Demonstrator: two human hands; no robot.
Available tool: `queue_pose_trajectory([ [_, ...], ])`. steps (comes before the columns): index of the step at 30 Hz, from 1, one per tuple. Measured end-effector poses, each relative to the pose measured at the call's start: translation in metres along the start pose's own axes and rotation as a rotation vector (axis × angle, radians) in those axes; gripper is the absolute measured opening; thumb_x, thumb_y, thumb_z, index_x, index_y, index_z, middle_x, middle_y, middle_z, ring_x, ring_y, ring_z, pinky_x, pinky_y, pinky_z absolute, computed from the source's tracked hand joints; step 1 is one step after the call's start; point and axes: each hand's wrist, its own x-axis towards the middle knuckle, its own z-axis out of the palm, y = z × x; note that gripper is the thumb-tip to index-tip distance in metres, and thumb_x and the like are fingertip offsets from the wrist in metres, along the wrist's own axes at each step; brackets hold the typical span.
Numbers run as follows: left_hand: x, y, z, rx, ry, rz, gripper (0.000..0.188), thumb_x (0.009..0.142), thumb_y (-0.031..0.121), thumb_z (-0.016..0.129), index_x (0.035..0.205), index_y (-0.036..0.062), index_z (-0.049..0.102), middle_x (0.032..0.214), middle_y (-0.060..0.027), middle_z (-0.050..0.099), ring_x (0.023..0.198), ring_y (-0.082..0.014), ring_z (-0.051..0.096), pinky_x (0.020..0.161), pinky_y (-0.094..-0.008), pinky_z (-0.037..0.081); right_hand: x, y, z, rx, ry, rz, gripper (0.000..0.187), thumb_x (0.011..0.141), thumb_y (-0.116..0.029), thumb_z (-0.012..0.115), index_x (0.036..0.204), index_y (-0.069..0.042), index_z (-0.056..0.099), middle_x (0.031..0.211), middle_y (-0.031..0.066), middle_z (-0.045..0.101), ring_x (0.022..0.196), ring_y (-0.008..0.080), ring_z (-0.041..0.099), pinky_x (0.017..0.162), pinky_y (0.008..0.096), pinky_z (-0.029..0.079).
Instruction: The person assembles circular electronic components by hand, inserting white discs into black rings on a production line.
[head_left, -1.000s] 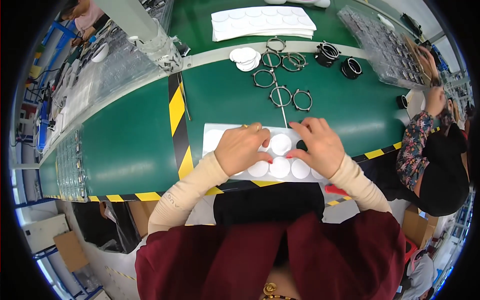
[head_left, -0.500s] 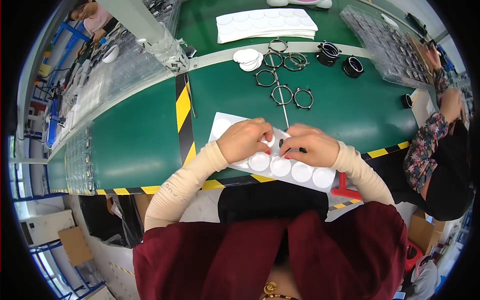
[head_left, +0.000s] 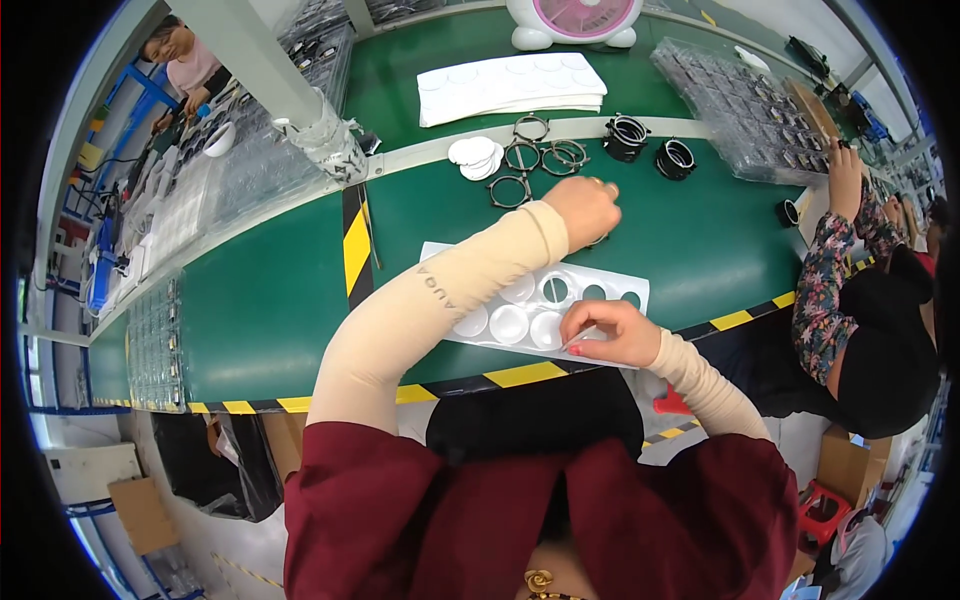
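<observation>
Two bare hands over the green surface (head_left: 260, 310), and they're well apart! The left hand (head_left: 585, 214) is stretched out at the thin dark metal rings (head_left: 540, 157); its fingertips are hidden underneath, so whether it has hold of one, I can't tell. Nearer the front, the right hand (head_left: 615, 335) has thumb and finger pinched together on a thin pale sliver (head_left: 570, 347), perhaps a disc seen edge-on. Right by it lies the flat white sheet (head_left: 533, 308), partly under the beige-sleeved left forearm (head_left: 440, 290), flat white round discs (head_left: 509, 324) in some places, green showing through others. Handling, then: that sheet looks light and bendy, likely to slide, so steady it by a corner. The discs look thin, probably easy to crease, perhaps tacky: pinch the very rim. Those rings should be light yet stiff; take the plain outer band.
</observation>
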Motion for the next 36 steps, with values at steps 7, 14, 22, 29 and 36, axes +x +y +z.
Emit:
queue_pose_trajectory([
  [7,-0.063,-0.028,-0.062,-0.861,0.021,-0.827,0.010,0.082,0.007,0.045,0.088,0.0000,0.046,0.069,-0.0152,0.061,0.040,-0.0146,0.052,0.035,-0.0268,0.040,0.047,-0.037,-0.032,0.319,0.417,0.023,0.014,0.083,-0.008,0.056,0.093,0.002,0.055,0.084,0.0065,0.060,0.074,0.0128,0.056,0.070,0.0248,0.045],
  [14,-0.139,-0.019,-0.029,-2.171,0.307,-0.777,0.031,0.092,0.017,0.041,0.118,0.0000,0.035,0.116,-0.0196,0.050,0.091,-0.0251,0.060,0.079,-0.0309,0.051,0.138,-0.030,-0.031,0.259,0.556,-0.075,0.017,0.082,-0.013,0.059,0.091,0.002,0.060,0.080,0.0016,0.059,0.071,0.0070,0.051,0.064,0.0207,0.041],
  [22,-0.148,-0.012,-0.022,-2.607,0.747,-0.702,0.046,0.090,0.040,0.039,0.113,0.0002,0.043,0.117,-0.0149,0.048,0.111,-0.0328,0.046,0.096,-0.0439,0.040,0.143,-0.014,0.000,0.483,0.504,0.088,0.017,0.080,-0.013,0.061,0.089,0.001,0.061,0.085,0.0026,0.061,0.079,0.0086,0.055,0.071,0.0212,0.043],
  [29,-0.145,-0.007,-0.016,-2.471,0.762,-0.972,0.041,0.090,0.037,0.046,0.108,0.0007,0.044,0.103,-0.0112,0.052,0.096,-0.0214,0.056,0.091,-0.0406,0.044,0.150,-0.016,0.011,0.463,0.488,0.125,0.028,0.077,0.000,0.059,0.098,-0.005,0.042,0.090,0.0097,0.061,0.083,0.0142,0.058,0.072,0.0245,0.046],
  [36,-0.144,-0.004,-0.014,-2.475,0.765,-0.955,0.039,0.089,0.036,0.047,0.106,0.0010,0.044,0.103,-0.0120,0.052,0.095,-0.0212,0.056,0.090,-0.0400,0.045,0.151,-0.011,0.014,0.355,0.525,0.150,0.030,0.076,0.003,0.059,0.099,-0.004,0.041,0.089,0.0118,0.061,0.080,0.0155,0.059,0.068,0.0247,0.048],
])
